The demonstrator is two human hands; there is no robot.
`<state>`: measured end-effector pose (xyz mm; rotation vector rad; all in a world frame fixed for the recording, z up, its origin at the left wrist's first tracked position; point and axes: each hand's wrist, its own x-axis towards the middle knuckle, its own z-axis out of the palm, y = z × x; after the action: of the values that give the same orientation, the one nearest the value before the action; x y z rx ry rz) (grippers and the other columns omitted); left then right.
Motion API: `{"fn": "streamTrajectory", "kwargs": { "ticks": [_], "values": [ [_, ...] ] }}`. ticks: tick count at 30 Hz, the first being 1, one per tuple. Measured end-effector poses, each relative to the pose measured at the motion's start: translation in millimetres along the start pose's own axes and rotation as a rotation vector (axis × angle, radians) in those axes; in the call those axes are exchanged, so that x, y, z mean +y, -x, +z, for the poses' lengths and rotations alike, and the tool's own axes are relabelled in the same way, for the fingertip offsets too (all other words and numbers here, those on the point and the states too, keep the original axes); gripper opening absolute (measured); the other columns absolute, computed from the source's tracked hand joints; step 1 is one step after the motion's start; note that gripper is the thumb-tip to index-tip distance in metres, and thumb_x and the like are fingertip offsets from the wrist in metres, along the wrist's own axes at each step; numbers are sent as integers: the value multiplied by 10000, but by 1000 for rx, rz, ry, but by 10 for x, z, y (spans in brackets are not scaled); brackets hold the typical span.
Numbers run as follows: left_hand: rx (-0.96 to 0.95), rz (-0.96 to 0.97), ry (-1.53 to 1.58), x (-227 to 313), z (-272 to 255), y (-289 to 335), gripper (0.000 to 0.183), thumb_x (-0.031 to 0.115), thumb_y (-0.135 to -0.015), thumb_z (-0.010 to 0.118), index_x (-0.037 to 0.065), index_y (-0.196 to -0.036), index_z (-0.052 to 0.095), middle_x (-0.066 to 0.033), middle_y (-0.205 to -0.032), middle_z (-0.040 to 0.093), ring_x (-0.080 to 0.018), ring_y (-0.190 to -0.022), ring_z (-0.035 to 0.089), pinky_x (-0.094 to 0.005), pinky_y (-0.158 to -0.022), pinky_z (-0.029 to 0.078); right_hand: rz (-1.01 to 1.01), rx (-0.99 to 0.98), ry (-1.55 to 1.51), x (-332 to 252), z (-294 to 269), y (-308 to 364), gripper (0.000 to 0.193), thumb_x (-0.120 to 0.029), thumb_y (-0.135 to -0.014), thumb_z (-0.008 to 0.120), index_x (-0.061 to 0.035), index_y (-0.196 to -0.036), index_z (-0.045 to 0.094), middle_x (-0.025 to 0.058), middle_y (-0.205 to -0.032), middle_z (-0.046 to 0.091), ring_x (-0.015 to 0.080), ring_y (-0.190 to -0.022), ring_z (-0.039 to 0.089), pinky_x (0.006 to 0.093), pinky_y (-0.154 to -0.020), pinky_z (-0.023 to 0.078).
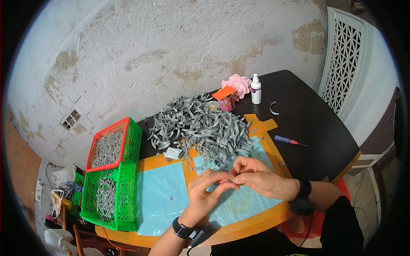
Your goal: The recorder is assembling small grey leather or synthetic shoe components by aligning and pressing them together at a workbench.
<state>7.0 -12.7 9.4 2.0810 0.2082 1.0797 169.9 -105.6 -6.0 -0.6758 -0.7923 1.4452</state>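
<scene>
Over the blue sheet [162, 196], my left hand [205, 190] and my right hand [262, 181] meet with their fingertips pinched together. Between them is a small grey piece [229, 181], mostly hidden by the fingers; its exact kind cannot be made out. Just beyond the hands lies a large heap of curved grey strips [200, 123]. Small grey clip-like bits [196, 168] are scattered along its near edge. Both wrists wear black bands with devices on them.
To the left, a red-rimmed basket [124, 147] sits on a green basket [128, 209], both holding small grey pieces. Farther back are a tin [226, 103] with an orange card, a pink cloth [239, 84] and a white spray bottle [256, 90]. A screwdriver [286, 140] lies right.
</scene>
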Motion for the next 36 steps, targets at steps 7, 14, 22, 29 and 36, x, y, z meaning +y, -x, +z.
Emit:
{"fn": "streamTrajectory", "kwargs": {
  "ticks": [7,14,22,29,36],
  "values": [
    [-21,40,-139,-29,-16,-28,233,16,-646,797,77,-861,731,-47,-873,688,-177,-809,636,-284,-729,496,-88,-29,43,-34,-22,-34,175,14,-846,604,-51,-935,467,76,-947,602,127,-840,582,258,-726,471],
    [-50,-128,88,-83,-56,6,244,23,-655,801,73,-887,740,-67,-935,651,-166,-855,620,-293,-779,502,-92,-99,20,-33,-43,-29,200,26,-841,610,-55,-960,471,65,-993,579,143,-902,589,302,-770,492],
    [-151,-235,321,-102,-136,-33,239,-15,-685,782,61,-906,738,-52,-970,615,-150,-937,578,-290,-832,473,-66,-83,11,-33,-36,-24,201,21,-841,609,-54,-964,469,71,-1005,580,144,-899,591,305,-772,501],
    [-183,-275,283,-135,-117,-11,247,-32,-685,777,68,-909,743,-43,-951,616,-139,-910,571,-284,-823,465,-30,-83,37,-29,-51,-21,207,14,-831,609,-53,-954,457,91,-997,599,140,-883,587,297,-755,494],
    [-125,-161,260,-181,-47,52,242,10,-698,781,86,-924,742,-35,-911,607,-137,-871,590,-264,-778,503,-31,-108,-23,-15,-39,-18,223,28,-822,605,-52,-952,443,98,-979,588,150,-868,578,300,-755,473]
  ]
}}
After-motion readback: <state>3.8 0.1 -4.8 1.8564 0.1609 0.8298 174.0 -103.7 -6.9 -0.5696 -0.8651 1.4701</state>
